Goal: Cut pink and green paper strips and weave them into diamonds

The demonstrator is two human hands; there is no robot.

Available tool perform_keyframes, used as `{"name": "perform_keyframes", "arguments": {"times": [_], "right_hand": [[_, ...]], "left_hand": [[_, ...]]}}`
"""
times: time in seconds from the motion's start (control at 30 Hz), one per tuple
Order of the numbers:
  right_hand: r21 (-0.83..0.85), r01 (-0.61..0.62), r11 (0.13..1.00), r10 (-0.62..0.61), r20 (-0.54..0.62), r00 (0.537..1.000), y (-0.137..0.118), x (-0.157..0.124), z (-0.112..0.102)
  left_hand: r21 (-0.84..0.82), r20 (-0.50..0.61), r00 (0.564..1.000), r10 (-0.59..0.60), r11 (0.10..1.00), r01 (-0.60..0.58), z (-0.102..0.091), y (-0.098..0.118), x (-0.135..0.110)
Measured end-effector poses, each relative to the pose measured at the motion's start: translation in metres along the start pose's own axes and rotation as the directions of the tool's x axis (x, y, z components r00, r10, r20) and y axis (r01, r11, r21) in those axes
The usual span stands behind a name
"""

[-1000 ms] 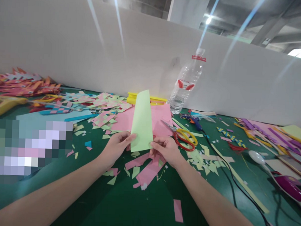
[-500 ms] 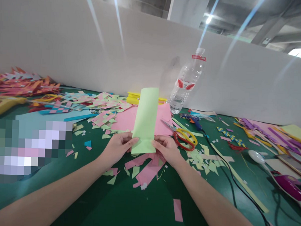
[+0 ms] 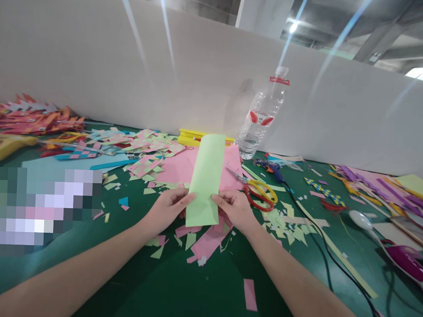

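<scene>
A long light-green strip of paper is held upright in front of me, its upper end leaning away. My left hand pinches its left edge, thumb in front and the other fingers behind. On the right edge, my right hand grips it the same way. Behind the strip lies a pink sheet of paper. Scissors with red and yellow handles rest just right of my right hand. Pink paper strips and green scraps lie on the table below the held strip.
A water bottle leans by the white partition. Yellow glue gun and woven paper pieces are at left. A blue-tipped tool trails a black cable on the right, near a purple-handled device.
The green strip has slid downward and slightly right between my hands, so more of it hangs below my thumbs. Both hands stay in nearly the same place.
</scene>
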State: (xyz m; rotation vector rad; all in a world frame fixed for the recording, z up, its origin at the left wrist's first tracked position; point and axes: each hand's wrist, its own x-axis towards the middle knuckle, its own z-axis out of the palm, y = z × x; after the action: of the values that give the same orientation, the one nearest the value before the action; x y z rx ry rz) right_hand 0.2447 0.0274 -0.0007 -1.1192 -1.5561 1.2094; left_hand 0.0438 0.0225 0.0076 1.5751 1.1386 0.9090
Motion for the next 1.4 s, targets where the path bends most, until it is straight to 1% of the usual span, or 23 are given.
{"name": "perform_keyframes", "arguments": {"times": [0.07,0.13,0.23,0.37,0.67,0.87,1.03,1.13,1.23,1.4], "right_hand": [[-0.013,-0.009,1.0,0.009,0.017,1.0,0.001,-0.001,0.0],[-0.024,-0.016,1.0,0.017,0.032,0.999,0.001,-0.001,0.0],[-0.054,-0.016,0.998,0.019,0.059,0.998,0.001,-0.002,0.0],[-0.11,-0.029,0.993,0.037,0.063,0.997,-0.002,-0.004,0.001],[-0.126,-0.04,0.991,0.052,0.093,0.994,-0.004,-0.004,0.002],[-0.165,-0.018,0.986,0.035,0.1,0.994,-0.005,-0.004,0.001],[-0.161,-0.034,0.986,0.053,0.116,0.992,-0.004,-0.004,0.001],[-0.175,-0.04,0.984,0.063,0.124,0.99,-0.004,-0.004,0.0],[-0.17,-0.041,0.985,0.066,0.141,0.988,-0.006,-0.004,0.001],[-0.156,-0.037,0.987,0.065,0.178,0.982,-0.009,-0.006,0.001]], "left_hand": [[-0.02,-0.031,0.999,-0.021,1.0,0.02,0.0,0.0,0.0],[-0.043,-0.038,0.999,-0.032,0.999,0.03,0.0,0.0,0.001],[-0.077,-0.033,0.999,-0.033,0.997,0.03,0.0,-0.001,0.001],[-0.118,-0.013,0.998,-0.061,0.991,0.059,-0.001,-0.002,0.003],[-0.16,-0.022,0.993,-0.112,0.981,0.107,-0.002,-0.011,0.006],[-0.115,-0.085,0.992,-0.094,0.99,0.084,-0.001,-0.013,0.006],[-0.116,-0.132,0.989,-0.072,0.992,0.057,0.0,-0.007,0.003],[-0.121,-0.137,0.988,-0.066,0.991,0.049,0.0,-0.004,0.002],[-0.143,-0.141,0.988,-0.06,0.989,0.04,0.0,-0.005,0.002],[-0.247,-0.14,0.986,-0.088,0.968,0.051,-0.001,-0.006,0.002]]}}
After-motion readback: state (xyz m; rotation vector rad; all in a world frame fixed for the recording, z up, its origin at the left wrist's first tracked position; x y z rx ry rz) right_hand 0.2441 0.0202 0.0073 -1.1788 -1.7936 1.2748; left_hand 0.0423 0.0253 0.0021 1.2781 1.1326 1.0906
